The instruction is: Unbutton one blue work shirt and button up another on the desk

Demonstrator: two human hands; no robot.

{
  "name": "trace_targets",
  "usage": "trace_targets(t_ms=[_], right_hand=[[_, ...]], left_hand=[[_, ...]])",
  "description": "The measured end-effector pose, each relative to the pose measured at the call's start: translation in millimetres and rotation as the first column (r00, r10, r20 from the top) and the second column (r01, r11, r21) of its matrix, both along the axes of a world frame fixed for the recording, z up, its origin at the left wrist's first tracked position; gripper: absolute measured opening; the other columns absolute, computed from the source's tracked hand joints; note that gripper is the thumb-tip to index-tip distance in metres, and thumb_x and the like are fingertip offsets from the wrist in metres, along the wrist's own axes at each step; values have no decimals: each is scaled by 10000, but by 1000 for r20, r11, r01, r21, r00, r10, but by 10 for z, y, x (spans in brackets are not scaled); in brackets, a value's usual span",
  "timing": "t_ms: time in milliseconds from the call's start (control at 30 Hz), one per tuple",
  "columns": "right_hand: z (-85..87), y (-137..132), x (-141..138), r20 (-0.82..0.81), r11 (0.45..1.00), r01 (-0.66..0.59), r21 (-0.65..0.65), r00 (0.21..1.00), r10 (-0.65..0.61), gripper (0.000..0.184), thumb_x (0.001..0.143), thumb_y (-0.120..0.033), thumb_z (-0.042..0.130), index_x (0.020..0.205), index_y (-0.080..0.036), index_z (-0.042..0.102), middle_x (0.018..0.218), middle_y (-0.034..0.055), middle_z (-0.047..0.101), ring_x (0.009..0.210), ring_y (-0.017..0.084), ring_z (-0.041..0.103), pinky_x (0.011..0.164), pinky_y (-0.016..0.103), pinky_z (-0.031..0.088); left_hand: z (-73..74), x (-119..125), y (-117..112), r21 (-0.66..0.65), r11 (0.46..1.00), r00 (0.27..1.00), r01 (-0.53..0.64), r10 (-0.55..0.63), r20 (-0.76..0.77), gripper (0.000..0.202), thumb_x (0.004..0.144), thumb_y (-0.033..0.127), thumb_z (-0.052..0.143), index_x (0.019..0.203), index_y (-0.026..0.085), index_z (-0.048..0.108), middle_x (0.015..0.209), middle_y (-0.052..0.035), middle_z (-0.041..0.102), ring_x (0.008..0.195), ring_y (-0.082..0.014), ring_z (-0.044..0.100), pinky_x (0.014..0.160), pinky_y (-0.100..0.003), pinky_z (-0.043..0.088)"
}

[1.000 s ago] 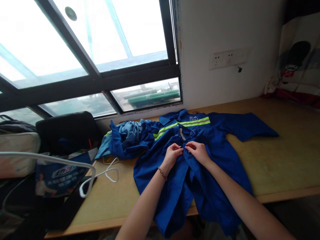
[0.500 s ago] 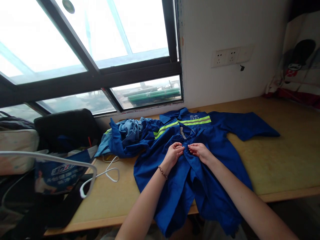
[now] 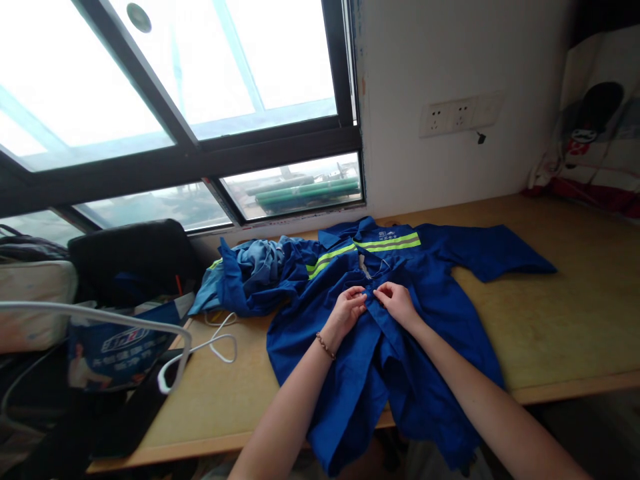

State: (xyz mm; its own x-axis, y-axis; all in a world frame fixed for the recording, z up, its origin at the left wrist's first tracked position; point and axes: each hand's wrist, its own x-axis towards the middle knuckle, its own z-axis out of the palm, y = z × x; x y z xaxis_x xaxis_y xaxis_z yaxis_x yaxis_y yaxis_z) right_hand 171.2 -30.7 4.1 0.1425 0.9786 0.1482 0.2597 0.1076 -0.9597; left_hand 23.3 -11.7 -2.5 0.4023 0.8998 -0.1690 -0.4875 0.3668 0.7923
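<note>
As left hand (image 3: 347,308) and right hand (image 3: 400,303) pinch the collared blue cloth jacket (image 3: 435,287), it sags below the fingers (image 3: 391,289). Drag could loosen either pinch.

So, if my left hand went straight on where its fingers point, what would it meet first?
Most likely your right hand, just opposite over the blue jacket, though depth is unclear and cloth may lie between.

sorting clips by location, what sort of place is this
Probably a lived-in room, perhaps a home or dormitory: a blue jacket spread on a wooden table, and a cloth with a printed figure at the far right.
</note>
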Motion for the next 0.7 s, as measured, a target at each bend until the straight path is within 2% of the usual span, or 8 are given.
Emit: trace_targets(t_ms=[67, 133, 267, 367, 500, 600, 700], right_hand=[[30, -45, -15, 138, 987, 70, 148, 986, -91, 190, 721, -339, 549, 630, -175, 574, 626, 30, 607, 586, 149, 550, 584, 261, 412], [50, -83, -29, 142, 974, 109, 196, 980, -138, 188, 746, -338, 519, 665, -179, 579, 654, 36, 620, 603, 157, 564, 598, 262, 420], [46, -101, -50, -2, 989, 92, 112, 996, -92, 210, 738, -367, 526, 707, -172, 598, 671, 44, 641, 604, 169, 585, 575, 261, 436], [36, -94, -64, -94, 997, 38, 66, 995, -32, 200, 710, -354, 552, 706, -165, 616, 699, 48, 651, 644, 178, 593, 601, 262, 439], [43, -111, -109, -157, 998, -56, 29, 986, 60, 271, 727, -404, 524, 694, -156, 628, 678, 36, 640, 640, 172, 568, 581, 252, 413], [23, -122, -157, -111, 999, -41, 17, 993, 43, 266, 660, -415, 607, 699, -151, 611, 665, 30, 625, 621, 160, 545, 565, 243, 397], [-25, -101, -162, -76, 1000, 19, 18, 997, -18, 258, 643, -405, 627, 663, -150, 596, 628, 19, 602, 602, 148, 525, 562, 238, 384]], left_hand=[[23, 21, -23, 23, 1000, 1000, -11, 11, -27, 284, 591, 160, 719, 841, 105, 596, 782, -57, 622, 697, -123, 599, 710, -258, 476], [54, 44, -53, 49, 999, 998, 9, -6, -58, 297, 606, 185, 712, 871, 95, 612, 836, -77, 625, 737, -126, 598, 750, -260, 471], [98, 91, -110, 182, 983, 982, -7, 41, -184, 395, 626, 261, 691, 993, 140, 607, 864, -52, 600, 680, -116, 587, 701, -283, 493], [92, 103, -117, 336, 941, 939, -38, 149, -310, 328, 639, 296, 665, 941, 172, 640, 860, -23, 549, 566, -76, 545, 575, -240, 486], [69, 90, -105, 495, 867, 860, -51, 290, -420, 229, 655, 266, 634, 868, 189, 671, 823, -11, 508, 471, -30, 436, 433, -180, 379], [64, 97, -120, 559, 828, 825, -37, 341, -451, 224, 646, 200, 624, 863, 203, 674, 790, -9, 496, 532, -49, 433, 472, -169, 368], [58, 120, -136, 570, 820, 816, -57, 367, -447, 355, 623, 175, 641, 975, 216, 628, 789, -7, 508, 573, -62, 438, 518, -168, 374]])
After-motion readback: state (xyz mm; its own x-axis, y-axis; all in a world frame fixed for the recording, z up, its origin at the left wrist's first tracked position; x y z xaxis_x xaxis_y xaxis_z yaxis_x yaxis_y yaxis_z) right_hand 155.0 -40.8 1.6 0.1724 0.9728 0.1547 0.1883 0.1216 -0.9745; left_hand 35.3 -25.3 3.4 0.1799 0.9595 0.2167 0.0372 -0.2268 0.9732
